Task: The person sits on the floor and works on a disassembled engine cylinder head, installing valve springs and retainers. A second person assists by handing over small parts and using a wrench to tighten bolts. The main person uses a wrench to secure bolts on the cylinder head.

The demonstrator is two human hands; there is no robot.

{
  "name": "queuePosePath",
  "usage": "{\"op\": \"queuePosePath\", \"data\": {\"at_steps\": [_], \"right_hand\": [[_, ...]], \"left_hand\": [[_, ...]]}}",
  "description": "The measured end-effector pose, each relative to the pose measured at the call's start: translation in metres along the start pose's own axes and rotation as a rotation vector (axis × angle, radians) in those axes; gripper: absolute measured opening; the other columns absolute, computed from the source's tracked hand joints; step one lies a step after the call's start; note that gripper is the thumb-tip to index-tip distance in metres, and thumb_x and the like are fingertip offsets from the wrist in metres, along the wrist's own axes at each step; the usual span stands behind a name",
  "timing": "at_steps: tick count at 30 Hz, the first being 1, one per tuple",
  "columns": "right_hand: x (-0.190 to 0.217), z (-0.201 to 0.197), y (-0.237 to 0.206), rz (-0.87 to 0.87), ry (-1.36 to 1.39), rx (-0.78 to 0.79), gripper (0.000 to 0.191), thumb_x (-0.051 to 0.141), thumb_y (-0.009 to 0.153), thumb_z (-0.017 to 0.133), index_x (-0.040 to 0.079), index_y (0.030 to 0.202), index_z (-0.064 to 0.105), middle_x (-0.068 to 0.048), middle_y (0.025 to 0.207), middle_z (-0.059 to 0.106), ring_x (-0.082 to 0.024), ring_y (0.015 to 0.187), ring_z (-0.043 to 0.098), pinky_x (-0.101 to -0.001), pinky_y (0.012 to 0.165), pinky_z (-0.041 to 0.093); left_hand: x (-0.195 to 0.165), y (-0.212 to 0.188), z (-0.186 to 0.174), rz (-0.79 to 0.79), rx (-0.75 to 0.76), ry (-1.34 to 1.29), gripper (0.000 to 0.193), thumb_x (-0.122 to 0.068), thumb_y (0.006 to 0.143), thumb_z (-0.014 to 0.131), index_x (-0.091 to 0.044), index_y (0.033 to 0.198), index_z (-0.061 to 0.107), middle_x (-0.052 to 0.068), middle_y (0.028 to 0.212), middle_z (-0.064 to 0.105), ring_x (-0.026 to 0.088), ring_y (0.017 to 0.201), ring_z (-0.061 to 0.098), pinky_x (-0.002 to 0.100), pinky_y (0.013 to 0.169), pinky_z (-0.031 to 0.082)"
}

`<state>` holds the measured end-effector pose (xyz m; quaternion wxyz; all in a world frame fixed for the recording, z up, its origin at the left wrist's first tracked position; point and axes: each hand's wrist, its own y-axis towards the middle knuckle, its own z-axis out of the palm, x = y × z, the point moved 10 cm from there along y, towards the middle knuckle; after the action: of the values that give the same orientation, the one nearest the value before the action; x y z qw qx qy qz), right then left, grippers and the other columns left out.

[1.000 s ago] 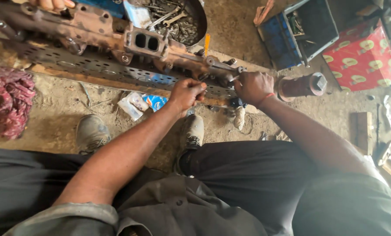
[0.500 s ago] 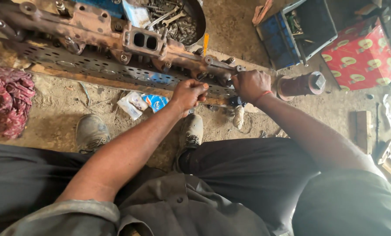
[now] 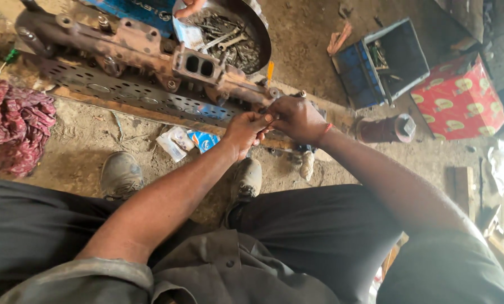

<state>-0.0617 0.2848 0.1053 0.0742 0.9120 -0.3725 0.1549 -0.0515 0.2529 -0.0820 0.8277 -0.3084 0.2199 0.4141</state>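
Dusty concrete floor, both hands, left hand and right hand, pinched closed at rusty cast manifold.

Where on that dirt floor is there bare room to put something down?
Bare dirt lies between the red crumpled cloth and the grey shoe, and beyond the round metal pan of bolts toward the blue open toolbox. Around both hands at the rusty manifold it is crowded.

At my twelve o'clock, a rusty brown manifold; at two, a red box patterned with yellow ovals; at nine, a maroon rag.
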Motion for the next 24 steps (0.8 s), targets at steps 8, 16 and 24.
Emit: {"op": "queuePosePath", "data": {"at_steps": [8,16,24], "right_hand": [[-0.057,-0.025,0.048,0.141,-0.023,-0.109,0.006,0.01,0.092,0.071,0.007,0.097,0.072,-0.011,0.093,0.073,-0.027,0.082,0.074,-0.0386,0.075,0.058],[-0.071,0.001,0.086,0.191,-0.25,0.083,0.01,0.014,0.084,0.069,0.012,0.091,0.076,-0.014,0.091,0.071,-0.036,0.09,0.069,-0.0472,0.08,0.054],[-0.046,0.006,0.081,-0.025,-0.36,0.145,0.01,0.016,0.086,0.07,0.012,0.095,0.072,-0.013,0.091,0.067,-0.036,0.09,0.067,-0.0477,0.076,0.054]], "left_hand": [[-0.001,0.012,-0.027,-0.035,-0.202,-0.057,0.014,0.001,0.092,0.056,-0.007,0.102,0.062,0.005,0.085,0.063,0.015,0.068,0.064,0.026,0.05,0.045],[0.025,0.021,-0.049,-0.097,-0.248,-0.145,0.021,0.008,0.094,0.038,-0.004,0.104,0.052,0.011,0.09,0.066,0.025,0.08,0.074,0.034,0.063,0.063],[0.027,0.026,-0.057,-0.118,-0.25,-0.218,0.028,0.009,0.084,0.046,-0.003,0.106,0.055,0.012,0.092,0.064,0.03,0.085,0.073,0.038,0.07,0.064]]}}
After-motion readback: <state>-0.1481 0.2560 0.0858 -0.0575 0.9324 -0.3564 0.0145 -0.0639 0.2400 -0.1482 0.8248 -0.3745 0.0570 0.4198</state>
